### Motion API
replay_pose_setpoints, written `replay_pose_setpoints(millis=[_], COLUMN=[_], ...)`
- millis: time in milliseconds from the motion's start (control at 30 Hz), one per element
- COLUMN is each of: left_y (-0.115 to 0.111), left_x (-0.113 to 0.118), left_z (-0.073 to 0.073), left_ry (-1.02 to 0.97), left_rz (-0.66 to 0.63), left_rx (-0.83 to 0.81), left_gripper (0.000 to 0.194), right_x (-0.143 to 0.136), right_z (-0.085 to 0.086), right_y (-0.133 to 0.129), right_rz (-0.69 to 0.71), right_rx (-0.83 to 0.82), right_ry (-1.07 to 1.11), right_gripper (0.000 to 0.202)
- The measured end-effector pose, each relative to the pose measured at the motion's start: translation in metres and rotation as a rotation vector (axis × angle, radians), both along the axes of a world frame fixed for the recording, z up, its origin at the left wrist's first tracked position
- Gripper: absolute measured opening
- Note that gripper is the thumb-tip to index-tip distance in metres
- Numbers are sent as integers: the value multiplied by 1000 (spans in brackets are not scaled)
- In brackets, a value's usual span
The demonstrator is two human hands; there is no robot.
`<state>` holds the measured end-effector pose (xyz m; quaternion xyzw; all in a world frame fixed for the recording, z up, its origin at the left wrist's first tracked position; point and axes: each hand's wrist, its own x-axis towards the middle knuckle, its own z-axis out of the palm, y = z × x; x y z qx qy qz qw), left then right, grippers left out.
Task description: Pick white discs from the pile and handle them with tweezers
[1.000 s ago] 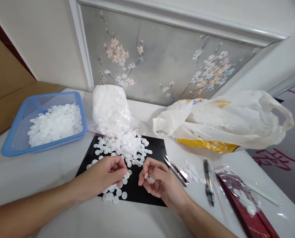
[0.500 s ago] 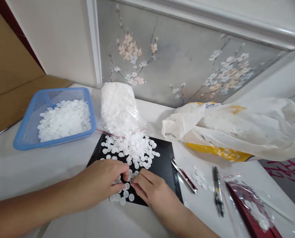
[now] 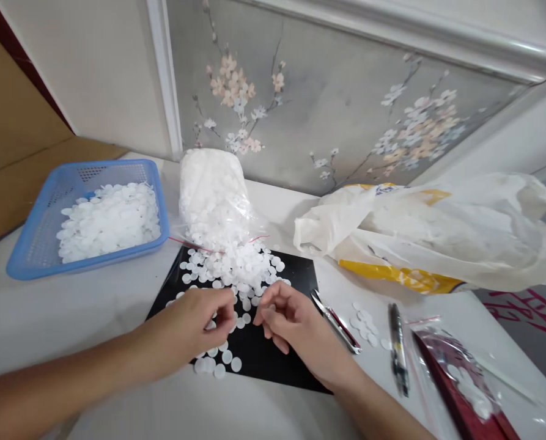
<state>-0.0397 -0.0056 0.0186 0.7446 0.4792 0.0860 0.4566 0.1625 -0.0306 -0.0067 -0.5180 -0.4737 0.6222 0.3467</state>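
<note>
My left hand (image 3: 197,333) is over the left part of a black mat (image 3: 279,351), its thumb and forefinger curled together. Whatever is between those tips is hidden. To its right, my right hand (image 3: 295,321) hovers above the mat, fingers loosely bent and apart, with nothing visible in them. Behind both hands, small translucent white discs (image 3: 243,266) spill in a heap from a clear zip bag (image 3: 213,189). A few loose discs (image 3: 220,360) lie at the mat's near edge, just below my left hand.
A blue basket (image 3: 16,260) of similar discs stands left. Scissors (image 3: 335,324) lie at the mat's right edge, beside a few discs (image 3: 364,324) and a black pen (image 3: 397,348). Farther right are a dark red packet (image 3: 447,385) in clear plastic and a large white-and-yellow plastic bag (image 3: 428,232).
My hands have drawn apart. The right moved up and right and its fingers loosened; the left shifted slightly left. The whole view has slid a little left.
</note>
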Motion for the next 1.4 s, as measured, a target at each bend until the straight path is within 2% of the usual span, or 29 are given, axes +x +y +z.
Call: replay_pose_setpoints(millis=[67, 133, 200, 267, 367, 433, 500, 600, 667, 767, 900, 1000, 1167, 1267, 1333, 1400], left_y=[7, 12, 15, 15, 11, 7, 4, 2, 2, 4, 5, 5, 9, 11, 10, 9], left_x=[-1, -3, -3, -4, -4, -3, -2, -1, 0, 0, 0, 0, 0, 0, 0, 1], left_z=[5, 8, 9, 7, 4, 1, -2, -9, -15, -22, -25, -22, -9, -3, 0, 2], left_ry=[-167, -286, -327, -285, -110, 10, 101, 209, 231, 210, 183, 179, 119, 185, 271, 332], left_rz=[122, 198, 219, 172, 61, -6, -63, -115, -141, -176, -207, -217, -99, -109, -138, -152], left_rx=[-218, -397, -476, -429, -205, -32, 86, 146, 187, 251, 312, 345, 223, 226, 244, 258], left_gripper=[10, 7, 8, 10, 10, 15, 14, 5, 5, 9, 16, 19, 21, 24, 26, 27], right_x=[0, -1, -2, -2, -4, -5, -6, -5, -4, -3, -5, -6, -10, -13, -14, -14], right_z=[-4, -11, -17, -22, -24, -21, -15, -8, -5, -4, -4, -4, -18, -28, -29, -25], right_y=[0, -1, -2, -2, -2, -2, -1, 1, 2, 4, 4, 2, -4, -6, -6, -4], right_rz=[63, 150, 237, 312, 358, 293, 181, 79, 60, 41, 40, 70, 215, 276, 272, 224], right_rx=[179, 386, 558, 704, 804, 718, 516, 147, -25, -104, -72, 101, 642, 912, 951, 834], right_ry=[-234, -429, -537, -606, -643, -605, -519, -279, -107, 11, -9, -234, -620, -753, -771, -718], right_gripper=[2, 10, 14, 21, 28, 24, 18, 25, 34, 36, 26, 7, 14, 18, 22, 21])
